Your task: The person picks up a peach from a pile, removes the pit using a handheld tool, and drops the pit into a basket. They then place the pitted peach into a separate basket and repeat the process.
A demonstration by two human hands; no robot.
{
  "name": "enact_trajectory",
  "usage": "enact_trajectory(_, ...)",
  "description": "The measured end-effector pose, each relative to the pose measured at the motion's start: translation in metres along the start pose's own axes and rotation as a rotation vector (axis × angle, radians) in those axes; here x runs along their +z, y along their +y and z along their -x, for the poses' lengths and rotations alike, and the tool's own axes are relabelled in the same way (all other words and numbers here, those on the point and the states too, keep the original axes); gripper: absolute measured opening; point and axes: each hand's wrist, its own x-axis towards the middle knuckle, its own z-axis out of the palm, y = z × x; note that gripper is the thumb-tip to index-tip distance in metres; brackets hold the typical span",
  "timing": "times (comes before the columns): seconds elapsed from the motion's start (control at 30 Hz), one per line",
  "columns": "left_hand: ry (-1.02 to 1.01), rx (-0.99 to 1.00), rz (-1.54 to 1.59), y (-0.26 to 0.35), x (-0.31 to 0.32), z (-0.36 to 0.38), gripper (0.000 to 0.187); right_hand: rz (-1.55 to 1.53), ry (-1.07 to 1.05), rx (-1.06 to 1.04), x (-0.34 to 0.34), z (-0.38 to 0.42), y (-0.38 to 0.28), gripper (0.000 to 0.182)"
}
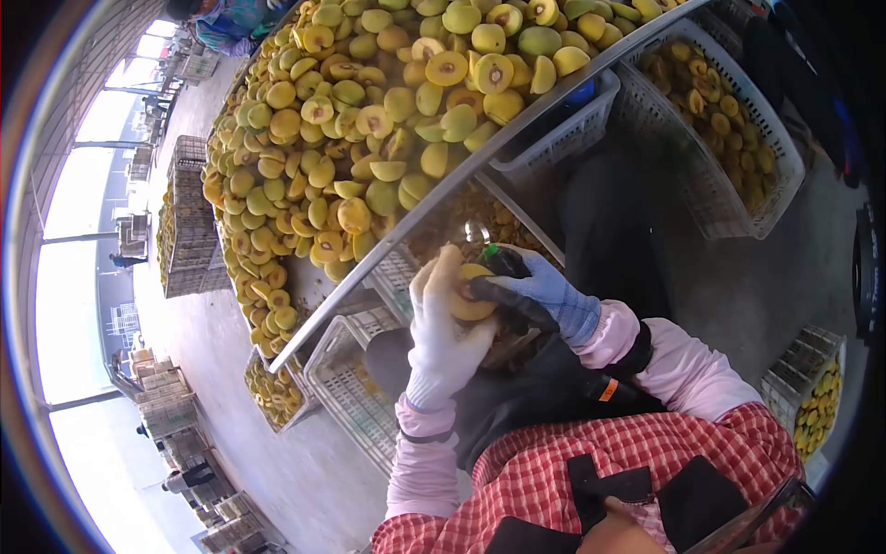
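My left hand (443,323), in a white knit glove, is closed around a yellow halved fruit (471,294) in front of my lap. My right hand (535,294), in a blue glove with black fingers, presses against the fruit's right side. A bit of green (489,250) shows at the right fingertips; the rest of that item is hidden by the glove. Just beyond the hands runs the metal edge of a table (415,218), heaped with yellow-green fruit halves (374,120).
A crate of fruit halves (775,203) stands at the upper right, another crate (794,369) at the lower right. Below the table edge are plastic crates (346,406). Stacked crates (189,222) stand on the left floor. Another person (226,28) is at the table's far end.
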Motion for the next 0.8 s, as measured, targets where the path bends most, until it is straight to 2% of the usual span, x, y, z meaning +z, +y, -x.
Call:
enact_trajectory(0.07, 0.073, -0.281, 0.796, 0.005, 0.007, 0.013, 0.066, 0.061, -0.031, -0.038, 0.004, 0.006, -0.004, 0.032)
enact_trajectory(0.17, 0.091, -0.505, 1.010, -0.010, 0.012, 0.025, 0.059, 0.135, -0.088, -0.008, 0.000, 0.004, 0.014, 0.033)
enact_trajectory(0.2, 0.175, -0.517, 0.825, -0.018, 0.017, 0.029, 0.061, 0.157, -0.109, 0.014, 0.000, 0.001, 0.016, 0.034)
enact_trajectory(0.3, 0.066, -0.539, 0.697, -0.028, 0.002, 0.033, 0.055, 0.545, -0.197, 0.045, -0.005, -0.004, 0.000, 0.033)
enact_trajectory(0.33, 0.024, -0.661, 0.583, -0.016, -0.004, 0.030, 0.047, 0.626, -0.226, 0.019, -0.002, -0.004, -0.009, 0.030)
enact_trajectory(0.43, 0.149, -0.634, 0.595, -0.032, 0.002, 0.035, 0.040, 0.755, -0.081, 0.019, 0.010, -0.002, -0.001, 0.030)
enact_trajectory(0.47, 0.216, -0.517, 0.565, -0.049, 0.002, 0.040, 0.037, 0.943, 0.080, -0.317, 0.018, 0.000, 0.008, 0.028)
enact_trajectory(0.57, 0.478, -0.520, 0.643, -0.047, 0.002, 0.047, 0.034, 0.931, 0.036, -0.153, 0.038, 0.023, 0.007, 0.027)
enact_trajectory(0.6, 0.567, -0.484, 0.700, -0.040, 0.006, 0.045, 0.029, 1.069, -0.013, -0.139, 0.044, 0.030, 0.017, 0.025)
enact_trajectory(0.73, 0.632, -0.400, 0.309, -0.053, 0.018, 0.056, 0.027, 1.071, 0.074, -0.232, 0.058, 0.038, 0.046, 0.027)
enact_trajectory(0.8, 0.649, -0.397, 0.555, -0.054, 0.018, 0.058, 0.033, 1.066, 0.085, -0.206, 0.062, 0.039, 0.050, 0.025)
